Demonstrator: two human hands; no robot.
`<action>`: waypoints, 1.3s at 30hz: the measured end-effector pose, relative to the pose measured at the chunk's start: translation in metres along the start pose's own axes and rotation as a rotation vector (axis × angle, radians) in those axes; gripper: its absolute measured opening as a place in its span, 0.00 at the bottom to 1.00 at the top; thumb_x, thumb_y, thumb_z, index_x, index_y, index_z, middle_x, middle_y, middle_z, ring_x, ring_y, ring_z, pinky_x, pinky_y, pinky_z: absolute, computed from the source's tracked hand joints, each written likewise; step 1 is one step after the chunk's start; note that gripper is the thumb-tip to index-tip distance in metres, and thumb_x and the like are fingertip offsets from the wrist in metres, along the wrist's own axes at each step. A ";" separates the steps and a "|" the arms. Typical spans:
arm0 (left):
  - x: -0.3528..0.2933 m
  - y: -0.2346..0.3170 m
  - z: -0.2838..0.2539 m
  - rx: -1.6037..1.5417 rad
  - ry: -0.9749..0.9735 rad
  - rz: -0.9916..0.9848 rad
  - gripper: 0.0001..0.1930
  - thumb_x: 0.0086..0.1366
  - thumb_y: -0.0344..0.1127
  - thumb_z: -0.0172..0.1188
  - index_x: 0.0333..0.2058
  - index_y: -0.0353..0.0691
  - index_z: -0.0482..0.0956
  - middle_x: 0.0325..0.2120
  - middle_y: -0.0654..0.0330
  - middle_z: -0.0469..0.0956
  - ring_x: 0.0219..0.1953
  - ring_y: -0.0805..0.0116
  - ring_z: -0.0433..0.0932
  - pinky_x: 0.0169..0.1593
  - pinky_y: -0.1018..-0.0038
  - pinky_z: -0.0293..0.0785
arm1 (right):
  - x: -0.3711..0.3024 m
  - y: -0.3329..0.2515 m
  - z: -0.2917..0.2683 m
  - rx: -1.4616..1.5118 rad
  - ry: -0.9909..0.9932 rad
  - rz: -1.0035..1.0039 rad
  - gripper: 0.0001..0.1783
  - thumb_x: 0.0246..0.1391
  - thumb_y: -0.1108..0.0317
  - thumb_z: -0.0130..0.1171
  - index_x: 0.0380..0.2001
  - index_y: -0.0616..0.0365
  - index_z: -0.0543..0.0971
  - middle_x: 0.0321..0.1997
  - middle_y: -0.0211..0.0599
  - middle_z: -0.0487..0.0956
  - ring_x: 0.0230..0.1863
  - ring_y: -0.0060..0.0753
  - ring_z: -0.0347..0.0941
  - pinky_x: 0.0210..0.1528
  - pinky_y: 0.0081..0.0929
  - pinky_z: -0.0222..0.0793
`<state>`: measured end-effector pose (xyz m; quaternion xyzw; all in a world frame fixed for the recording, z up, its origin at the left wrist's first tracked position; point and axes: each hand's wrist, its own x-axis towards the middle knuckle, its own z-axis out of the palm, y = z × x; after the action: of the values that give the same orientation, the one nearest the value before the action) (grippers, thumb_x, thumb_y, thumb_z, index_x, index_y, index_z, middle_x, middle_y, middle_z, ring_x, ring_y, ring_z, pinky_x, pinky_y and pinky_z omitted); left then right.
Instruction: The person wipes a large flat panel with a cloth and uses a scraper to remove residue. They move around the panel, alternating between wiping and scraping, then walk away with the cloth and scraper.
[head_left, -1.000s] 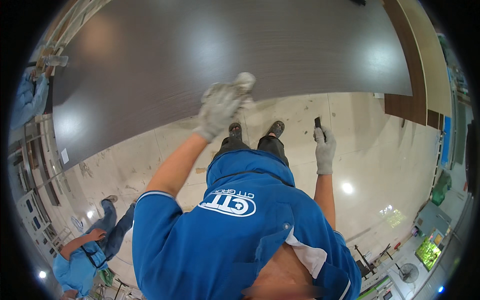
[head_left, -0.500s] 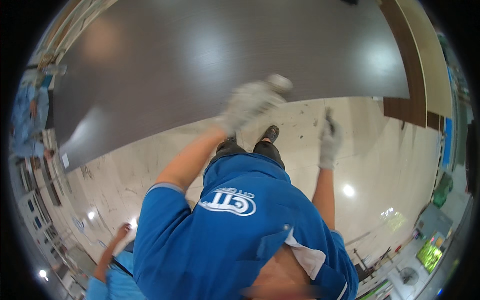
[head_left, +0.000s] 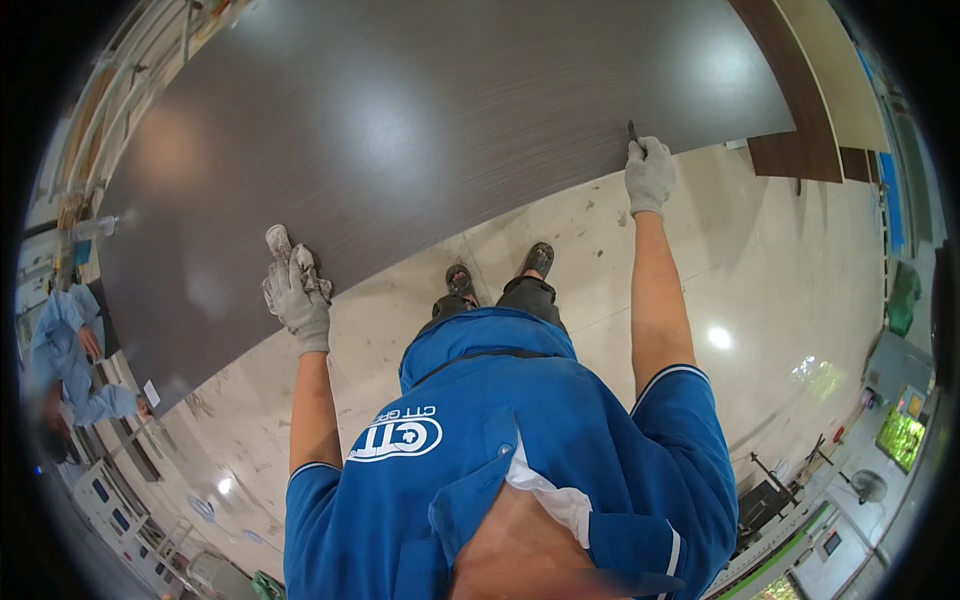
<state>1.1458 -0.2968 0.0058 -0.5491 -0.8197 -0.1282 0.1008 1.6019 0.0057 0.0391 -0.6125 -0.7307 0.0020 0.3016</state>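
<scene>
A large dark grey-brown board (head_left: 480,130) with a faint grain fills the space before me. My left hand (head_left: 303,312), in a whitish work glove, presses a crumpled, stained pale rag (head_left: 310,268) onto the board near its front edge. Further right, my right hand (head_left: 650,183) wears the same kind of glove. Its fingers are closed round a thin dark tool (head_left: 632,132) whose tip points away from me over the board's edge. Most of that tool is hidden in the fist, so its kind cannot be told.
Brown and cream panels (head_left: 800,150) stick out beyond the board's right end. At the far left are a person in light blue (head_left: 68,345) and a clear plastic container (head_left: 95,228). My feet stand on a shiny, scuffed tiled floor (head_left: 590,300). A fan (head_left: 866,486) stands lower right.
My left hand has swept left along the board with the rag. The right hand has risen from over the floor to the board's front edge, tool still in it.
</scene>
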 end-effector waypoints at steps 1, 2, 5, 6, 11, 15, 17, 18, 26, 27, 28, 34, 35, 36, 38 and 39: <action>0.003 0.002 0.002 -0.003 -0.020 0.011 0.26 0.66 0.39 0.56 0.63 0.52 0.73 0.64 0.49 0.69 0.65 0.45 0.66 0.69 0.50 0.55 | -0.006 -0.001 0.004 -0.023 -0.004 -0.024 0.06 0.56 0.64 0.58 0.28 0.51 0.80 0.29 0.40 0.79 0.37 0.44 0.76 0.40 0.40 0.74; 0.007 0.006 0.002 -0.009 -0.044 0.024 0.27 0.65 0.38 0.57 0.64 0.52 0.73 0.64 0.48 0.69 0.66 0.44 0.65 0.70 0.50 0.55 | -0.017 -0.005 0.006 -0.060 0.032 0.017 0.06 0.56 0.64 0.58 0.28 0.51 0.80 0.30 0.40 0.79 0.37 0.44 0.77 0.40 0.40 0.74; 0.016 0.023 0.000 -0.023 -0.113 0.090 0.29 0.64 0.38 0.58 0.65 0.52 0.71 0.65 0.49 0.68 0.67 0.44 0.63 0.71 0.49 0.52 | -0.076 -0.073 0.036 0.034 -0.474 -0.388 0.11 0.56 0.62 0.55 0.37 0.52 0.83 0.37 0.43 0.82 0.42 0.53 0.78 0.45 0.47 0.74; 0.018 0.030 -0.002 -0.025 -0.122 0.119 0.29 0.64 0.38 0.59 0.65 0.52 0.71 0.65 0.49 0.67 0.68 0.45 0.63 0.72 0.49 0.51 | -0.085 -0.086 0.037 -0.015 -0.518 -0.398 0.08 0.53 0.64 0.57 0.33 0.51 0.83 0.34 0.43 0.82 0.40 0.51 0.79 0.43 0.46 0.75; 0.027 0.094 -0.010 -0.128 -0.250 0.465 0.30 0.61 0.38 0.59 0.64 0.48 0.71 0.64 0.48 0.68 0.68 0.46 0.63 0.73 0.50 0.49 | -0.053 0.002 -0.014 -0.119 -0.265 0.190 0.15 0.57 0.61 0.58 0.43 0.55 0.83 0.34 0.41 0.82 0.34 0.45 0.80 0.39 0.42 0.75; 0.048 0.159 0.007 -0.194 -0.286 0.705 0.28 0.61 0.36 0.58 0.62 0.49 0.73 0.62 0.50 0.69 0.68 0.49 0.63 0.73 0.48 0.50 | -0.048 0.121 -0.079 0.035 0.223 0.575 0.13 0.59 0.60 0.64 0.38 0.58 0.85 0.36 0.37 0.84 0.37 0.35 0.78 0.42 0.34 0.72; 0.063 0.203 0.023 -0.229 -0.291 0.833 0.26 0.62 0.37 0.57 0.61 0.51 0.74 0.61 0.53 0.71 0.67 0.51 0.65 0.72 0.47 0.52 | -0.066 0.140 -0.092 0.103 0.242 0.695 0.15 0.59 0.59 0.65 0.39 0.60 0.85 0.35 0.37 0.83 0.35 0.32 0.77 0.41 0.30 0.71; 0.069 0.232 0.032 -0.262 -0.236 0.887 0.25 0.62 0.38 0.56 0.60 0.53 0.75 0.60 0.55 0.72 0.66 0.52 0.65 0.72 0.48 0.53 | -0.077 0.141 -0.094 0.099 0.231 0.727 0.16 0.59 0.59 0.65 0.39 0.61 0.85 0.35 0.37 0.83 0.35 0.31 0.77 0.40 0.29 0.71; 0.109 0.417 0.081 -0.446 -0.087 1.020 0.16 0.64 0.38 0.54 0.51 0.57 0.79 0.61 0.61 0.71 0.66 0.55 0.65 0.73 0.51 0.53 | -0.127 0.097 -0.074 0.667 -0.010 0.854 0.17 0.66 0.63 0.59 0.50 0.66 0.78 0.31 0.29 0.78 0.31 0.18 0.72 0.35 0.18 0.69; 0.108 0.414 0.081 -0.475 -0.127 1.011 0.16 0.64 0.38 0.54 0.50 0.57 0.79 0.60 0.61 0.71 0.66 0.55 0.66 0.73 0.51 0.54 | -0.127 0.098 -0.073 0.785 0.009 0.904 0.17 0.67 0.64 0.57 0.52 0.66 0.76 0.31 0.28 0.76 0.30 0.17 0.71 0.34 0.16 0.68; 0.105 0.399 0.080 -0.511 -0.067 0.997 0.16 0.64 0.39 0.55 0.50 0.56 0.79 0.60 0.61 0.72 0.65 0.55 0.66 0.72 0.52 0.55 | -0.129 0.097 -0.073 0.830 -0.039 0.833 0.16 0.67 0.65 0.56 0.51 0.66 0.76 0.31 0.28 0.76 0.31 0.17 0.71 0.34 0.17 0.69; 0.074 0.200 0.038 -0.663 -0.076 0.526 0.21 0.55 0.38 0.67 0.50 0.52 0.79 0.49 0.59 0.79 0.56 0.56 0.75 0.68 0.53 0.61 | -0.114 0.067 -0.069 0.533 -0.215 0.611 0.12 0.67 0.65 0.57 0.45 0.65 0.77 0.32 0.26 0.77 0.31 0.18 0.69 0.34 0.18 0.66; 0.066 0.149 0.026 -0.577 -0.164 0.321 0.16 0.59 0.40 0.65 0.46 0.50 0.80 0.43 0.61 0.79 0.48 0.59 0.75 0.59 0.56 0.65 | -0.106 0.058 -0.068 0.462 -0.230 0.547 0.13 0.66 0.64 0.58 0.44 0.65 0.78 0.32 0.26 0.77 0.32 0.18 0.69 0.35 0.20 0.65; 0.055 0.091 0.010 -0.332 -0.082 0.171 0.11 0.63 0.42 0.62 0.42 0.48 0.80 0.36 0.62 0.79 0.40 0.63 0.76 0.51 0.60 0.69 | -0.099 0.049 -0.067 0.520 -0.264 0.550 0.13 0.66 0.64 0.58 0.44 0.65 0.78 0.32 0.26 0.77 0.32 0.18 0.69 0.35 0.21 0.65; 0.029 -0.018 -0.025 -0.079 -0.063 -0.266 0.13 0.70 0.47 0.58 0.34 0.44 0.81 0.23 0.65 0.79 0.24 0.70 0.77 0.33 0.68 0.77 | -0.085 0.031 -0.063 0.630 -0.202 0.503 0.14 0.66 0.63 0.58 0.43 0.66 0.79 0.32 0.27 0.77 0.32 0.19 0.69 0.35 0.22 0.66; 0.013 -0.061 -0.042 -0.691 -0.019 -0.758 0.13 0.71 0.45 0.56 0.45 0.44 0.79 0.35 0.65 0.79 0.36 0.71 0.78 0.42 0.69 0.77 | -0.078 0.023 -0.061 0.547 -0.178 0.400 0.11 0.66 0.64 0.58 0.41 0.62 0.78 0.31 0.26 0.77 0.32 0.17 0.68 0.35 0.19 0.64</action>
<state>1.0856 -0.3208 0.0441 -0.2157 -0.8718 -0.4144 -0.1476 1.6545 -0.0804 0.0461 -0.6376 -0.5920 0.3100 0.3832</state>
